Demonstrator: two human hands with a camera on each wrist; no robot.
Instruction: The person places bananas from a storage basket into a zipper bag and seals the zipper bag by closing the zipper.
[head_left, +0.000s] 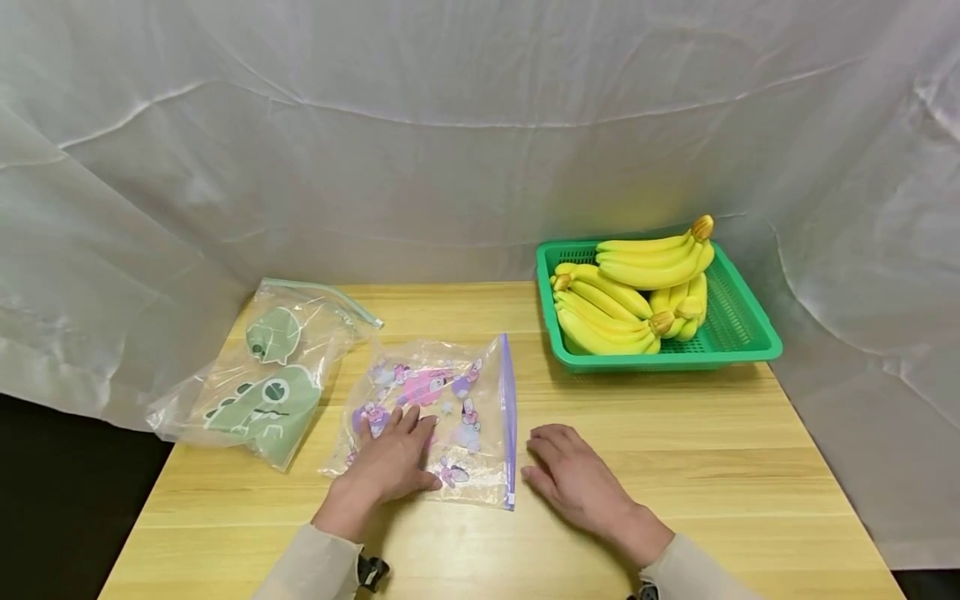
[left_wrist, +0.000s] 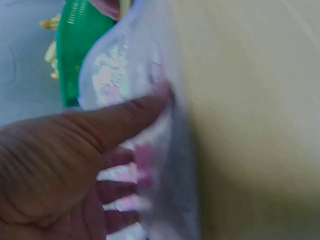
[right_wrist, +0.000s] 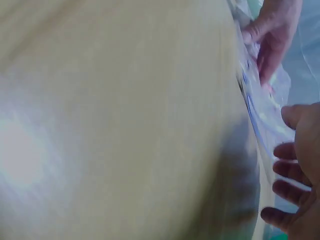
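A clear zip bag [head_left: 480, 450] printed with pink and purple cartoon figures lies flat on the table, its purple zip edge toward the right. My left hand [head_left: 395, 457] rests on the bag's left part with the fingers spread; the left wrist view shows the thumb and fingers [left_wrist: 120, 192] over the plastic, gripping nothing. Just right of the purple zip edge, my right hand [head_left: 577, 479] hovers low by the table with relaxed, slightly bent fingers. In the right wrist view that hand [right_wrist: 305, 170] holds nothing.
At the back right stands a green plastic basket [head_left: 738, 361] with several bunches of bananas [head_left: 652, 267]. Another clear zip bag [head_left: 281, 408], printed with a green dinosaur, lies at the left, partly over the table's edge. Grey cloth [head_left: 420, 183] hangs behind and beside the wooden table [head_left: 720, 467].
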